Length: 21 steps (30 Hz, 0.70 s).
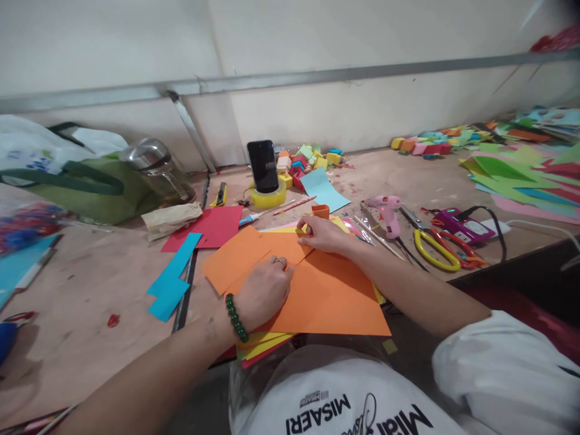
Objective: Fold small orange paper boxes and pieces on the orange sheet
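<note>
A large sheet of orange paper (335, 296) lies on a stack of coloured sheets at the table's front edge. Smaller cut pieces of orange paper (238, 257) rest over its upper left part. My left hand (265, 290), with a ring and a green bead bracelet, presses on the orange paper with its fingers curled together; the fingertips are partly hidden. Farther back, my right hand (324, 234) pinches orange paper between thumb and fingers. Just behind its knuckles stands a small folded orange paper piece (321, 211).
Blue paper strips (174, 278) and a red sheet (217, 226) lie on the left. A phone (263, 166) leans on a yellow tape roll (268, 196), near small paper cubes (306, 163). At right are a pink glue gun (386, 214), scissors (435, 248) and a purple device (464, 226).
</note>
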### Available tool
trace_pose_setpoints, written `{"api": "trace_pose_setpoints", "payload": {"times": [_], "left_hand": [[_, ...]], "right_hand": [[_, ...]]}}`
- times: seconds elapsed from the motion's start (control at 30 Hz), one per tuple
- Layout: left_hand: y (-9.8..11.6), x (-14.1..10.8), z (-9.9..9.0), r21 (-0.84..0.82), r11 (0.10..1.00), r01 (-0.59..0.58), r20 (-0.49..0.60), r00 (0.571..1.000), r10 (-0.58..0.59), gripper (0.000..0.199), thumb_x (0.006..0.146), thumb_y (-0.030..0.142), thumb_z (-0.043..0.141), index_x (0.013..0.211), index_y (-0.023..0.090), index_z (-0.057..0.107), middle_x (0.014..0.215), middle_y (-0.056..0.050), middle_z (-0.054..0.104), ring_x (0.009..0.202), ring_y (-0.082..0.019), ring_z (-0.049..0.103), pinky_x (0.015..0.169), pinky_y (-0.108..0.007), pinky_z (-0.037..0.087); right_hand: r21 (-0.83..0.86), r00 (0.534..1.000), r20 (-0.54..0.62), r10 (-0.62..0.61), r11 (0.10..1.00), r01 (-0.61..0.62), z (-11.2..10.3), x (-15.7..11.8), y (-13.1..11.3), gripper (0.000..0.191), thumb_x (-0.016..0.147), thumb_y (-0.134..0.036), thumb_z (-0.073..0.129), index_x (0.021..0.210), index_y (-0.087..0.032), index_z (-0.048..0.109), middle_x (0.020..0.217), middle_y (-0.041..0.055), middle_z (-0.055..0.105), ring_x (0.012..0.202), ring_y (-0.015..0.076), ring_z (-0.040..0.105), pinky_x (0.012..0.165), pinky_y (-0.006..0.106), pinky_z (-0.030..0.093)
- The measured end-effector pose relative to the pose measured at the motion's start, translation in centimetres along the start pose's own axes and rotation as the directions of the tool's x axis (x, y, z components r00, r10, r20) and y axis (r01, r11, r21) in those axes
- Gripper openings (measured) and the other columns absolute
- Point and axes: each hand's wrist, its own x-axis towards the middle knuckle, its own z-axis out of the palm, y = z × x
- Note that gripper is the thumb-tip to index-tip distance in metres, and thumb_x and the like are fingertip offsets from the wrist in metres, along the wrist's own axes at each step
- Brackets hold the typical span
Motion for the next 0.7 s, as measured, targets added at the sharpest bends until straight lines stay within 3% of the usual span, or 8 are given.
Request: {"api": "trace_pose_setpoints", "payload": {"times": [0.13, 0.2, 0.3, 0.37, 0.53, 0.7], "left_hand": [[-0.4, 0.1, 0.2, -0.063, 0.998, 0.001, -0.017, 1.000, -0.002, 0.027, 0.090, 0.013, 0.043, 0.080, 0.012, 0.068, 0.095, -0.014, 0.067, 0.089, -0.025, 0.061, 0.080, -0.037, 0.050], [-0.6, 0.2, 0.3, -0.087, 0.996, -0.001, -0.037, 0.999, -0.002, 0.029, 0.090, 0.015, 0.043, 0.076, 0.012, 0.069, 0.098, -0.014, 0.067, 0.091, -0.025, 0.062, 0.082, -0.038, 0.050], [-0.7, 0.3, 0.2, -0.105, 0.994, 0.009, -0.026, 1.000, -0.012, 0.029, 0.090, 0.015, 0.043, 0.076, 0.013, 0.069, 0.097, -0.013, 0.068, 0.090, -0.024, 0.063, 0.082, -0.038, 0.051], [-0.7, 0.3, 0.1, -0.113, 0.994, 0.014, -0.008, 1.000, -0.015, 0.029, 0.090, 0.015, 0.042, 0.078, 0.013, 0.069, 0.095, -0.013, 0.069, 0.089, -0.024, 0.063, 0.082, -0.037, 0.051], [-0.4, 0.1, 0.1, -0.107, 0.993, 0.043, -0.009, 0.999, -0.045, 0.022, 0.091, 0.024, 0.047, 0.089, 0.013, 0.066, 0.093, -0.011, 0.067, 0.087, -0.024, 0.063, 0.077, -0.036, 0.051], [0.2, 0.1, -0.1, -0.065, 0.997, 0.030, -0.017, 0.999, -0.031, 0.026, 0.090, 0.034, 0.054, 0.103, 0.013, 0.063, 0.112, -0.015, 0.063, 0.098, -0.028, 0.061, 0.085, -0.041, 0.050]], "right_hand": [[0.009, 1.000, -0.013, -0.021, 1.000, 0.021, 0.0, -0.2, 0.0, 0.019, 0.083, -0.021, 0.059, 0.101, -0.020, 0.058, 0.083, 0.0004, 0.064, 0.075, 0.0145, 0.058, 0.061, 0.024, 0.035], [-0.027, 0.999, -0.039, -0.020, 0.999, 0.019, 0.2, -0.7, -0.6, 0.019, 0.084, -0.031, 0.060, 0.100, -0.020, 0.058, 0.087, 0.0018, 0.064, 0.076, 0.0158, 0.059, 0.061, 0.025, 0.035], [-0.117, 0.998, -0.066, -0.011, 0.993, 0.003, 0.4, -1.1, -1.4, 0.039, 0.078, -0.049, 0.065, 0.101, -0.019, 0.057, 0.098, 0.0054, 0.064, 0.082, 0.0205, 0.060, 0.060, 0.026, 0.034], [-0.144, 0.998, -0.065, -0.013, 0.990, 0.004, 0.5, -1.0, -1.4, 0.044, 0.076, -0.052, 0.067, 0.103, -0.020, 0.056, 0.101, 0.0060, 0.063, 0.085, 0.0220, 0.060, 0.060, 0.026, 0.034], [-0.100, 0.999, -0.023, -0.027, 0.995, 0.025, 0.2, -0.6, -0.7, 0.030, 0.081, -0.039, 0.066, 0.104, -0.021, 0.055, 0.094, 0.0027, 0.064, 0.084, 0.0187, 0.061, 0.064, 0.025, 0.036], [-0.138, 0.998, -0.050, -0.033, 0.990, 0.026, 0.3, -1.0, -1.3, 0.046, 0.076, -0.052, 0.067, 0.107, -0.020, 0.055, 0.106, 0.0078, 0.062, 0.092, 0.0232, 0.061, 0.066, 0.028, 0.039]]}}
